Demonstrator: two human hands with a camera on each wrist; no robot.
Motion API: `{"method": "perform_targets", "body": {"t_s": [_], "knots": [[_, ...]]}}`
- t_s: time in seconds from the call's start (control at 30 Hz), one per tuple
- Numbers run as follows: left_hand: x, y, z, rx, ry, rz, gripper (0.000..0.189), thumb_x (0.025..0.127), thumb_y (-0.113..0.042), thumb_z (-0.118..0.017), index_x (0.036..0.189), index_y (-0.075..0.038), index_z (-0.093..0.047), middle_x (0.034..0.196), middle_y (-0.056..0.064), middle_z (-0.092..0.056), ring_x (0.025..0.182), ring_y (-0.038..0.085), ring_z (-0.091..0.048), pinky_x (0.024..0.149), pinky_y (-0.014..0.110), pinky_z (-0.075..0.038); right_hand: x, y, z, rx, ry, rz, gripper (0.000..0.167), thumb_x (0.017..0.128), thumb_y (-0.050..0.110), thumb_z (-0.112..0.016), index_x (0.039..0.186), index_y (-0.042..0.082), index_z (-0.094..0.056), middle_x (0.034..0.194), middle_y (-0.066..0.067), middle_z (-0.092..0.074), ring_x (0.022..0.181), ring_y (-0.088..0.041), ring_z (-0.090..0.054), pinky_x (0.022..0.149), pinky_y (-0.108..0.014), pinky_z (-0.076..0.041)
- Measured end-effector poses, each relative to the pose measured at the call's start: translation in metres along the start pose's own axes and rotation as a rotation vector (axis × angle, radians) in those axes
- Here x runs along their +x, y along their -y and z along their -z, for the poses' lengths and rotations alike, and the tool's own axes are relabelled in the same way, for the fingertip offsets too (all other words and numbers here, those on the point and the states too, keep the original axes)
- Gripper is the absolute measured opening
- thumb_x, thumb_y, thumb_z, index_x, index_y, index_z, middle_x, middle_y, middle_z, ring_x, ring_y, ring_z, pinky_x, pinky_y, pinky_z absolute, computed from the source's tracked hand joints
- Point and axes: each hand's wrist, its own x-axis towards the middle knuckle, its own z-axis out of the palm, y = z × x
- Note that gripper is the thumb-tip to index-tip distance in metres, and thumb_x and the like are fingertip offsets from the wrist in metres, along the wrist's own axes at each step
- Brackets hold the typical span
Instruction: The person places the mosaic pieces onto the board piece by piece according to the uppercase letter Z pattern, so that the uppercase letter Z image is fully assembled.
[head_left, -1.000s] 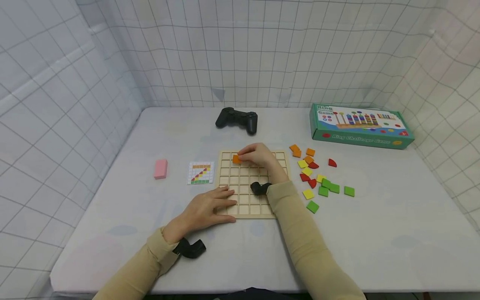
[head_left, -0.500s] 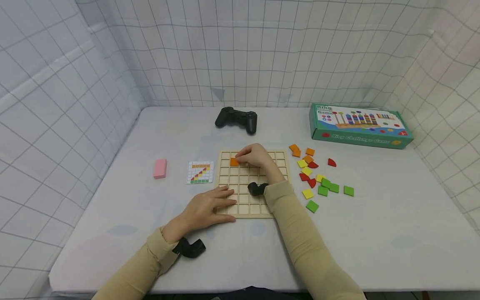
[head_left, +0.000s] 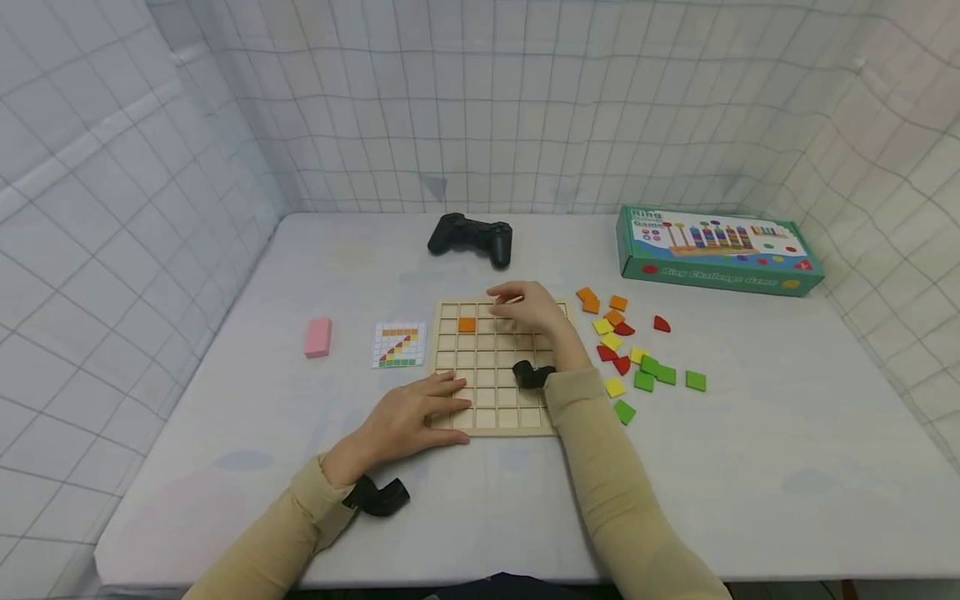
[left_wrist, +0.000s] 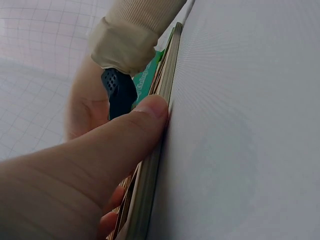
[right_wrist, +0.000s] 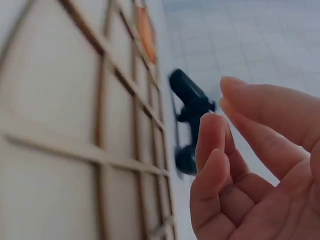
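A wooden grid board (head_left: 486, 377) lies mid-table, with one orange square tile (head_left: 467, 324) seated in a cell of its upper left part. My left hand (head_left: 408, 421) rests on the board's near left corner, fingers spread; in the left wrist view its thumb (left_wrist: 117, 137) presses the board's side edge. Over the upper right part of the board hovers my right hand (head_left: 534, 308). Its fingers are loosely bent and hold nothing, as the right wrist view shows a gap between thumb and fingertips (right_wrist: 211, 132). A printed pattern card (head_left: 399, 345) lies left of the board.
Loose orange, yellow, red and green tiles (head_left: 645, 381) are scattered right of the board. A black game controller (head_left: 471, 239) lies behind it. The green game box (head_left: 720, 250) stands at the back right, and a pink block (head_left: 318, 337) lies on the left.
My right hand has let go of the orange tile, now flat in its cell, and has moved right, away from it. The left hand has stayed on the board.
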Motion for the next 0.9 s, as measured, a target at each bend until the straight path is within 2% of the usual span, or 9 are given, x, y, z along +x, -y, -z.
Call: {"method": "perform_targets", "body": {"t_s": [0.07, 0.17, 0.3, 0.53, 0.73, 0.9], "knots": [[0.0, 0.0, 0.001, 0.002, 0.0, 0.001, 0.05, 0.078, -0.047, -0.073, 0.115, -0.013, -0.07, 0.132, 0.008, -0.055, 0.128, 0.027, -0.044, 0.104, 0.041, -0.038, -0.004, -0.001, 0.01, 0.034, -0.021, 0.039, 0.037, 0.09, 0.022, -0.064, 0.125, 0.011, -0.061, 0.114, -0.01, -0.061, 0.101, -0.024, -0.057, 0.083, -0.037, -0.049], [0.0, 0.0, 0.001, -0.005, 0.004, 0.009, 0.05, 0.077, -0.046, -0.073, 0.115, -0.013, -0.07, 0.132, 0.007, -0.055, 0.128, 0.027, -0.044, 0.105, 0.041, -0.037, -0.011, -0.001, 0.025, 0.098, -0.073, 0.079, 0.039, 0.09, 0.021, -0.064, 0.126, 0.007, -0.06, 0.114, -0.012, -0.06, 0.102, -0.026, -0.058, 0.087, -0.04, -0.048], [0.0, -0.001, 0.002, -0.014, 0.003, 0.011, 0.049, 0.077, -0.045, -0.073, 0.115, -0.013, -0.07, 0.132, 0.008, -0.055, 0.128, 0.027, -0.044, 0.105, 0.04, -0.037, -0.02, -0.006, 0.04, 0.155, -0.161, 0.08, 0.039, 0.091, 0.022, -0.064, 0.126, 0.006, -0.059, 0.114, -0.013, -0.059, 0.101, -0.026, -0.057, 0.087, -0.041, -0.048], [0.0, -0.002, 0.001, -0.017, 0.002, 0.01, 0.05, 0.077, -0.045, -0.073, 0.115, -0.013, -0.07, 0.132, 0.007, -0.055, 0.128, 0.027, -0.044, 0.105, 0.04, -0.037, -0.027, -0.027, 0.057, 0.209, -0.299, -0.002, 0.039, 0.09, 0.022, -0.064, 0.126, 0.007, -0.059, 0.11, -0.01, -0.059, 0.097, -0.02, -0.057, 0.088, -0.034, -0.046], [-0.001, -0.001, 0.001, -0.018, 0.007, 0.02, 0.05, 0.077, -0.046, -0.073, 0.115, -0.014, -0.07, 0.133, 0.007, -0.054, 0.129, 0.026, -0.043, 0.105, 0.04, -0.037, -0.03, -0.041, 0.065, 0.251, -0.351, -0.087, 0.04, 0.09, 0.022, -0.064, 0.126, 0.006, -0.059, 0.11, -0.01, -0.06, 0.093, -0.019, -0.056, 0.079, -0.029, -0.048], [-0.001, -0.001, 0.001, -0.021, 0.006, 0.021, 0.05, 0.077, -0.046, -0.073, 0.115, -0.014, -0.069, 0.133, 0.007, -0.054, 0.129, 0.026, -0.043, 0.105, 0.04, -0.036, -0.031, -0.051, 0.071, 0.29, -0.377, -0.171, 0.042, 0.089, 0.025, -0.065, 0.127, 0.008, -0.059, 0.111, -0.008, -0.059, 0.095, -0.02, -0.055, 0.082, -0.028, -0.049]]}}
